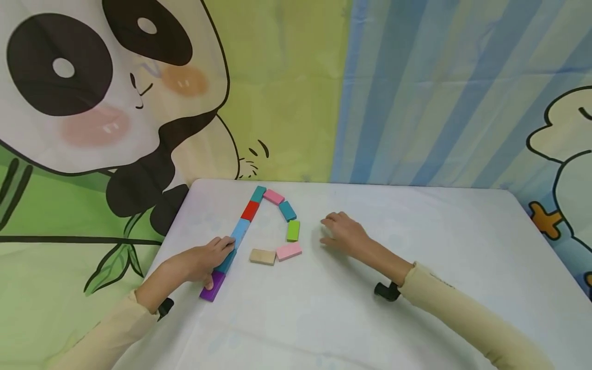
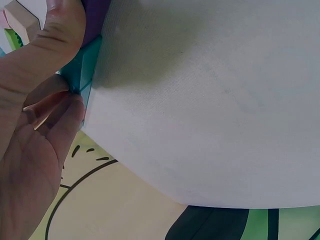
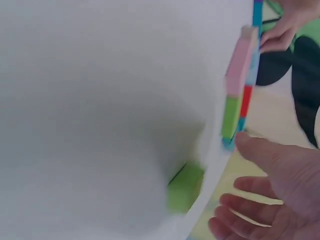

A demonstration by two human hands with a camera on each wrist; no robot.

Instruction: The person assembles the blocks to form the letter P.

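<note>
In the head view, my left hand [image 1: 209, 258] rests over a straight slanted row of flat blocks. Its thumb touches the purple block [image 1: 211, 289], and its fingertips lie by the blue block [image 1: 225, 263] and light blue block [image 1: 240, 231]. Farther along that row are a red block [image 1: 250, 210] and a teal block [image 1: 258, 193]. My right hand [image 1: 346, 235] hovers right of the blocks with loosely bent fingers, holding nothing. A green block [image 3: 185, 189] stands near it in the right wrist view; the head view does not show this block.
A bent line runs off the row's far end: pink block [image 1: 274, 196], blue block [image 1: 287, 210], lime block [image 1: 293, 230], second pink block [image 1: 289, 251] and plain wooden block [image 1: 262, 257]. All lie on a white table [image 1: 416, 221] before a printed cloth backdrop [image 1: 287, 103].
</note>
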